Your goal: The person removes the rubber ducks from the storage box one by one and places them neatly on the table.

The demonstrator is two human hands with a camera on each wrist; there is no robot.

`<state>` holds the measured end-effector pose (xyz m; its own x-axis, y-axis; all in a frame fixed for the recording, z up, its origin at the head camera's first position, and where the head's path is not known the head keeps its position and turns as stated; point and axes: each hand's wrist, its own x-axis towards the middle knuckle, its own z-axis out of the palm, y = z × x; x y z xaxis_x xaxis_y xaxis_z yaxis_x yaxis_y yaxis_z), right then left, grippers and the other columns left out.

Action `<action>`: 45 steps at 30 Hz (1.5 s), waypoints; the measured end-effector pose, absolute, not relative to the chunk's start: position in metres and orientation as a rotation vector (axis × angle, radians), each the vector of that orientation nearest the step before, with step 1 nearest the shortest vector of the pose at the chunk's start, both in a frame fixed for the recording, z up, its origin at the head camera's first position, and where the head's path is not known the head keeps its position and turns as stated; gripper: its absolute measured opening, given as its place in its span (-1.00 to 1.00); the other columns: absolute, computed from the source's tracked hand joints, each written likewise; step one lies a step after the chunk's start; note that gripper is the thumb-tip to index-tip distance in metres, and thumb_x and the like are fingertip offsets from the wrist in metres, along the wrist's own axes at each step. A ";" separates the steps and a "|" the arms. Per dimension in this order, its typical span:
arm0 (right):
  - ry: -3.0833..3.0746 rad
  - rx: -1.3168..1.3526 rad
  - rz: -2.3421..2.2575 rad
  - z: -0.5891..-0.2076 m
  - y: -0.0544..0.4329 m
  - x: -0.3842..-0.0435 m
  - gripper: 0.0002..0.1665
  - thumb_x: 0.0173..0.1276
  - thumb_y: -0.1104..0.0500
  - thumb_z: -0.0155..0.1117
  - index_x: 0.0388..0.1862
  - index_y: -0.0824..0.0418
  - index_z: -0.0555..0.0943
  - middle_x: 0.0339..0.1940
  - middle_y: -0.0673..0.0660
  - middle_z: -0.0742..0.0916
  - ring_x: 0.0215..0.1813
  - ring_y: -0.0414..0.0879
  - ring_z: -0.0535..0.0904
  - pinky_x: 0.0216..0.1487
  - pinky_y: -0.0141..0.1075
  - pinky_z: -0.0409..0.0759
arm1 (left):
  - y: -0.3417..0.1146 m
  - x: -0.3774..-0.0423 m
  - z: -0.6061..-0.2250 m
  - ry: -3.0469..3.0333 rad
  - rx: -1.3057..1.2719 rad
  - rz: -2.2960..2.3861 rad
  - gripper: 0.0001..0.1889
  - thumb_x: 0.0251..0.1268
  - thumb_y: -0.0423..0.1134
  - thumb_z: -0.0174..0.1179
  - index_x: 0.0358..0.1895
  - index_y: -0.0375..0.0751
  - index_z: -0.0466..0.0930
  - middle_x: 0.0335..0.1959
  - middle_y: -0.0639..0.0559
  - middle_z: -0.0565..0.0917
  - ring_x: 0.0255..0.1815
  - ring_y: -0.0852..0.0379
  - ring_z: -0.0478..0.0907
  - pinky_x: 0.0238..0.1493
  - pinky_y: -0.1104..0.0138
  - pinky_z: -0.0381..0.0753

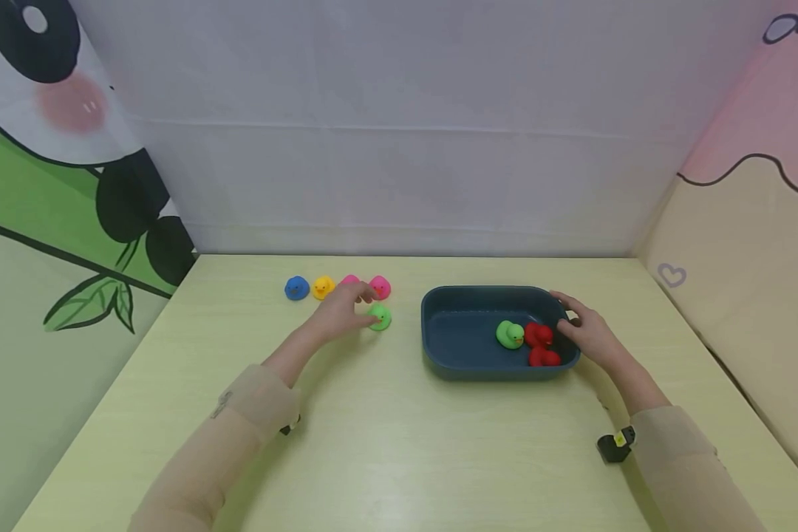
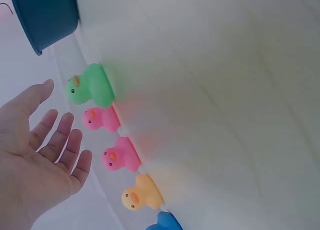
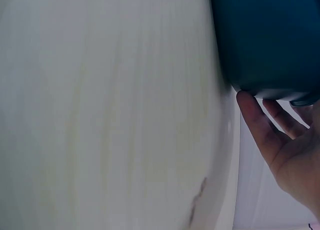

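Note:
My left hand hovers with spread fingers over a green rubber duck on the table. In the left wrist view, a gap shows between that hand and the green duck; nothing is in its grasp. At the other side, my right hand grips the right end of a dark blue basin, thumb over the rim and fingers outside. Inside the basin, toward its right end, sit another green duck and two red ducks.
Behind the left hand stands a row of ducks: a blue duck, a yellow duck and two pink ducks, one partly hidden by the hand. A white cloth wall rises at the table's back edge, with printed cloth at both sides.

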<state>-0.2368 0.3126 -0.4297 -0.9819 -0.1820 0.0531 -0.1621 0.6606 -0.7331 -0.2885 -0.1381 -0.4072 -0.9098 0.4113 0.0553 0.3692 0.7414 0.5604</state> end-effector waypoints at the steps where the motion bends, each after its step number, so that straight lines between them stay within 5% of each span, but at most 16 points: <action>1: 2.841 -0.293 -1.250 -0.430 0.313 -0.237 -0.34 0.38 0.27 -0.06 0.47 0.17 0.14 0.23 0.42 0.40 -0.07 0.22 0.56 -0.15 -0.33 0.50 | -0.138 -0.288 -0.406 2.869 0.643 0.904 -0.53 0.09 -0.16 0.36 0.07 -0.26 0.52 -0.04 -0.11 0.58 0.04 -0.10 0.45 0.10 0.12 0.48; 23: 2.835 -0.282 -1.256 -0.430 0.312 -0.236 -0.34 0.40 0.26 -0.09 0.48 0.16 0.12 0.28 0.45 0.37 0.05 0.34 0.52 0.00 -0.03 0.52 | -0.113 -0.255 -0.367 2.920 0.633 1.116 -0.57 0.16 -0.17 0.31 0.09 -0.20 0.50 -0.06 -0.01 0.59 -0.03 0.02 0.45 0.05 0.17 0.50; 31: 2.852 -0.277 -1.234 -0.430 0.312 -0.237 -0.34 0.39 0.27 -0.07 0.47 0.16 0.13 0.23 0.42 0.40 -0.04 0.24 0.55 -0.14 -0.31 0.51 | -0.097 -0.243 -0.358 2.941 0.708 1.235 -0.57 0.15 -0.18 0.32 0.08 -0.22 0.53 -0.01 -0.06 0.61 0.00 0.00 0.49 0.09 0.14 0.49; 38: 2.847 -0.288 -1.234 -0.430 0.313 -0.237 -0.34 0.39 0.27 -0.07 0.47 0.16 0.13 0.25 0.42 0.39 -0.01 0.28 0.55 -0.09 -0.20 0.53 | -0.081 -0.233 -0.353 2.927 0.720 1.283 -0.54 0.16 -0.16 0.30 0.14 -0.14 0.50 0.06 0.01 0.56 0.06 0.03 0.42 0.07 0.16 0.50; 45: 2.835 -0.290 -1.253 -0.428 0.313 -0.235 -0.33 0.39 0.26 -0.07 0.47 0.15 0.13 0.25 0.42 0.39 -0.04 0.24 0.56 -0.16 -0.31 0.51 | -0.063 -0.226 -0.348 2.886 0.839 1.321 -0.48 0.16 -0.13 0.31 0.21 -0.11 0.46 0.13 0.06 0.53 0.10 0.08 0.39 0.11 0.16 0.46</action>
<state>-0.2352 0.3126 -0.4283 -0.9822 -0.1813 0.0489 -0.1582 0.6589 -0.7354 -0.2262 -0.0634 -0.3483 -0.8601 0.3904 0.3283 0.5036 0.5479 0.6680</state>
